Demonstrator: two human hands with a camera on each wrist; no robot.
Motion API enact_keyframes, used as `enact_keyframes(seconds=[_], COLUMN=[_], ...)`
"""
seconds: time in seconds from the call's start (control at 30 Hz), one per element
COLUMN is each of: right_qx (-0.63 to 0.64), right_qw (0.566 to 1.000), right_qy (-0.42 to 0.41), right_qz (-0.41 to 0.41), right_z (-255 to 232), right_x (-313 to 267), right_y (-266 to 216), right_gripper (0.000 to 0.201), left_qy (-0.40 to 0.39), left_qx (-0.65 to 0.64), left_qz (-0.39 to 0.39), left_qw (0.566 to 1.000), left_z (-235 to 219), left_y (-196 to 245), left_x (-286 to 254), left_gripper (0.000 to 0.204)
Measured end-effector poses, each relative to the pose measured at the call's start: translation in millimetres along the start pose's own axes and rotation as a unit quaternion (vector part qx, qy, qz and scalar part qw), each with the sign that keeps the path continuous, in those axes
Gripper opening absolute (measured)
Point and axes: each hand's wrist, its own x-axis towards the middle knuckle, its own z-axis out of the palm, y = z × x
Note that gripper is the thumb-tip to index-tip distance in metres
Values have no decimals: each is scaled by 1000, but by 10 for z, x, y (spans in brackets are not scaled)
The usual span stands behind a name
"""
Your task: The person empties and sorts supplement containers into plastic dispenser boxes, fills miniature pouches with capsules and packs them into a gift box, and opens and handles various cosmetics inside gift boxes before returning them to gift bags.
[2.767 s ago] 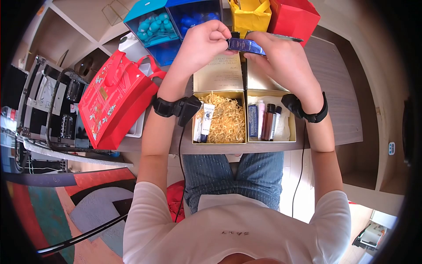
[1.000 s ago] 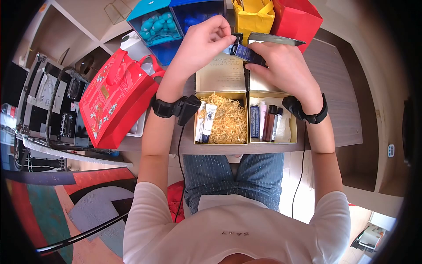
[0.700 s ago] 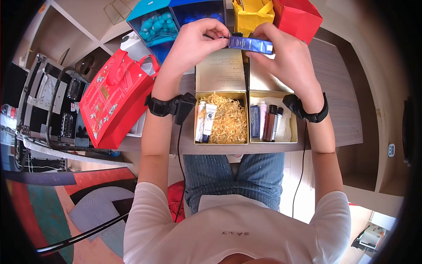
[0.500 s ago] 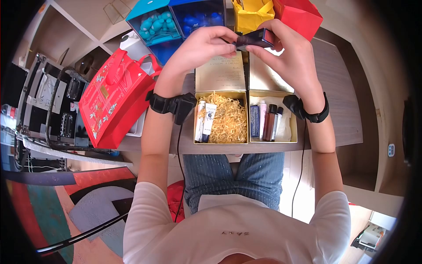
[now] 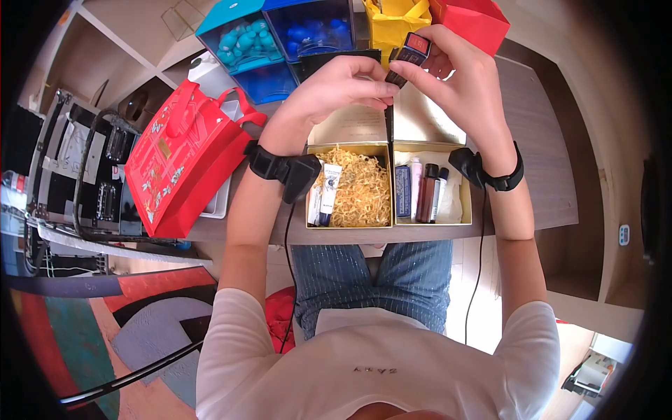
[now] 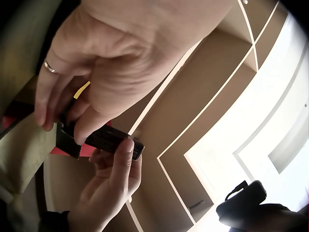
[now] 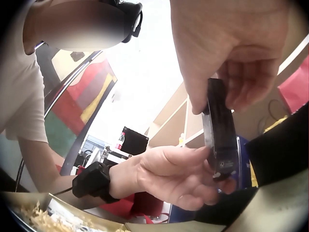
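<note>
Between my two hands, above the raised lids of the gift boxes, is a slim dark carton [image 5: 408, 59] with a reddish end panel. My right hand [image 5: 462, 77] pinches its upper end between thumb and fingers. The left hand [image 5: 343, 87] holds the lower end, its thumb lying along one side. In the left wrist view the carton [image 6: 113, 138] looks nearly black, and a dark flap [image 6: 68, 142] stands out near the left fingertips. Small print shows low on the carton [image 7: 221, 130] in the right wrist view.
Below the hands stands a gift box with shredded filler [image 5: 360, 189] and white tubes [image 5: 329, 190]. Beside it another box holds a blue carton [image 5: 403, 191] and bottles [image 5: 427, 194]. Red bag [image 5: 185, 157] left; blue bins [image 5: 308, 31], yellow bag [image 5: 399, 24] and red bag [image 5: 472, 28] behind.
The carton has turned from lying crosswise with its blue printed side showing to a steep tilt, reddish end up. My left hand has moved down and right to its lower end.
</note>
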Motion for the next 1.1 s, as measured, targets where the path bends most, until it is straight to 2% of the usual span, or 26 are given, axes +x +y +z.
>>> enact_keyframes(seconds=[0.27,0.37,0.43,0.67,0.73,0.83,1.1], right_qx=[-4,13,21,21,15,34,40], right_qw=[1000,999,999,999,999,999,999], right_qy=[20,35,36,31,35,29,3], right_qz=[7,6,8,10,7,23,6], right_z=[17,19,10,0,-12,-24,-9], right_x=[-12,-11,-4,3,5,3,-16], right_y=[-17,-11,-22,-36,-38,-43,-43], right_gripper=[44,44,43,41,40,40,43], left_qy=[-21,-19,-47,-36,-22,-34,-38], left_qx=[-3,-37,-105,-120,-188,-217,-134], left_qz=[-32,-13,8,3,-4,12,38], left_qw=[999,999,993,992,982,976,990], left_z=[-73,-62,-70,-63,-53,-106,-115], left_y=[-4,-4,-28,0,17,-48,-56], left_x=[7,-2,9,-12,-14,16,8], left_gripper=[34,34,35,33,33,34,34])
